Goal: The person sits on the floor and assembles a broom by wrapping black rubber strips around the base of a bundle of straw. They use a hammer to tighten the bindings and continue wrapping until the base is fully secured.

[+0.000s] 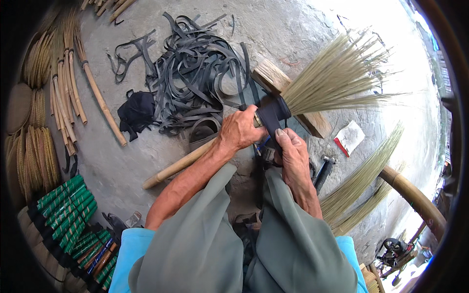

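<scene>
A broom lies across my lap's far side, its bamboo handle [178, 167] reaching to the lower left and its pale green straw head [337, 80] fanning to the upper right. Where straw meets handle, a black rubber strip [269, 113] is wrapped around it. My left hand [240, 129] is closed around the handle just beside this wrapping. The strip's end runs down into my right hand [293, 155], which pinches it between thumb and fingers. A wooden block [273, 78] lies under the straw end. What my right fingers cover is hidden.
A tangled heap of black rubber strips [195, 68] lies ahead, with a black cloth-like bundle [137, 111] beside it. Bamboo-handled brooms [63, 97] and green-wrapped handles [68, 210] are on the left. Loose straw [361, 180], a hammer-like tool [324, 172] and a white packet [351, 137] lie right.
</scene>
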Available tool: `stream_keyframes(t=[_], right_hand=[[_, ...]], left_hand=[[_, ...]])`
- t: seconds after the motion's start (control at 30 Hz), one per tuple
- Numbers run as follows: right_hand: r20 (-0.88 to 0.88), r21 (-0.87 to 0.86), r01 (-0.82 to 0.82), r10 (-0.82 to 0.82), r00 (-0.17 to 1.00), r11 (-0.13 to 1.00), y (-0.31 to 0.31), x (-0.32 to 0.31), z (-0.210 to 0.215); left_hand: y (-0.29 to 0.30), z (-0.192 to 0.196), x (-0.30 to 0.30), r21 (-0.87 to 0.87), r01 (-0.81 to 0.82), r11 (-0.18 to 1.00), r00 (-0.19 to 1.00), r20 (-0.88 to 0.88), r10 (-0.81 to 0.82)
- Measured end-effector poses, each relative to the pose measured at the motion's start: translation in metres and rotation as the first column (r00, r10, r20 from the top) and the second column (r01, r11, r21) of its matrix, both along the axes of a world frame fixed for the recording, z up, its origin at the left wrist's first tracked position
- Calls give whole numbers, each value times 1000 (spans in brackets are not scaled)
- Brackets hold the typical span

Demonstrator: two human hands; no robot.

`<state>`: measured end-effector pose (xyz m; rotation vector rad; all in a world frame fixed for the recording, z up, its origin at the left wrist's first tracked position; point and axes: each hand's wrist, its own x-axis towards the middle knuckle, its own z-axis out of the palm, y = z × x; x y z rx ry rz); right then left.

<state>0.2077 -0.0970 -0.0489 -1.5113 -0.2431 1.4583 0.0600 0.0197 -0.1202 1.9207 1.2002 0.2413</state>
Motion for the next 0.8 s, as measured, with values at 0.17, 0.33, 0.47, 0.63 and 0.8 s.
stream_keyframes(t=[0.17, 0.33, 0.47, 0.63, 0.8], right_hand=[[64, -51, -26, 29, 998, 998, -4, -1, -17], [78, 21, 14, -16, 997, 1000, -13, 2, -21], [242, 64, -26, 10, 970, 998, -12, 13, -36], [676, 31, -244, 160, 720, 969, 36, 2, -68], [804, -11, -406, 250, 540, 914, 60, 7, -48]], left_hand=[[-6, 3, -3, 225, -90, 970, 982, 181, 49], [-15, 1, -13, 441, -89, 893, 915, 391, -103], [-14, -5, -16, 493, -99, 864, 917, 383, -114], [18, -6, -17, 360, -216, 908, 920, 387, 65], [24, 3, -23, 141, -161, 977, 975, 173, 136]])
